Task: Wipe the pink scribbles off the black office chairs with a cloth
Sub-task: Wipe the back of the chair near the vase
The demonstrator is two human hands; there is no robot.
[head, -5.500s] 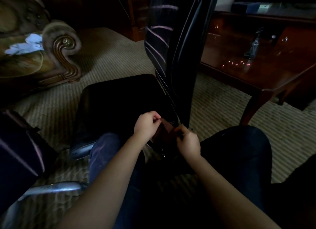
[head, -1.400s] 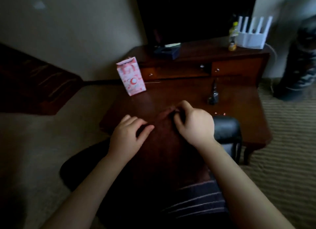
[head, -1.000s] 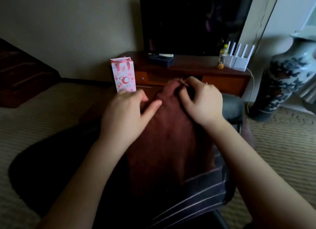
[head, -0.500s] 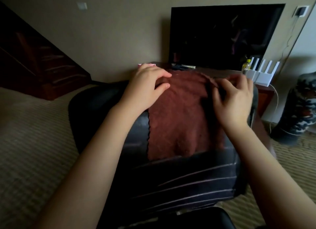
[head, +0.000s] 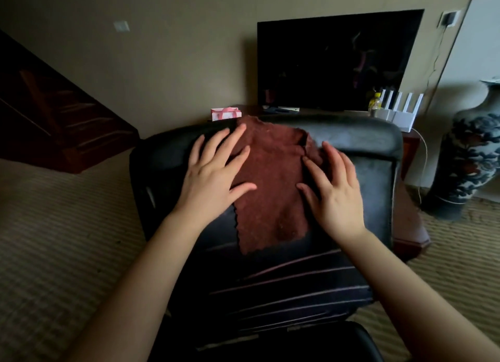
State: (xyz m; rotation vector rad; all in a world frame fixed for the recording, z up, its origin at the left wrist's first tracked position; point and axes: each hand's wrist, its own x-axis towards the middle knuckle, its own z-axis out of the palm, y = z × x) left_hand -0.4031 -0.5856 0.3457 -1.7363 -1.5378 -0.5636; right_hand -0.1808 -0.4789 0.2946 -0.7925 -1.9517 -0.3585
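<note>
Chairs: one black chair (head: 365,172), centre.
Cloths: one brown cloth (head: 270,188), on it.
Scribbles: at least five pink strokes (head: 284,283), 6 o'clock of the cloth.
Hands: two, left hand (head: 213,177) and right hand (head: 335,194).
Televisions: one television (head: 338,61), 1 o'clock.
Gift bags: one pink gift bag (head: 226,113), 12 o'clock.
Bottles: one yellow bottle (head: 374,104), 1 o'clock.
Vases: one vase (head: 468,156), 3 o'clock.

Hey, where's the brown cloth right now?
In the head view, the brown cloth lies spread over the top of the black chair backrest, between the left hand and right hand resting flat on its edges, above the pink scribbles.
</note>
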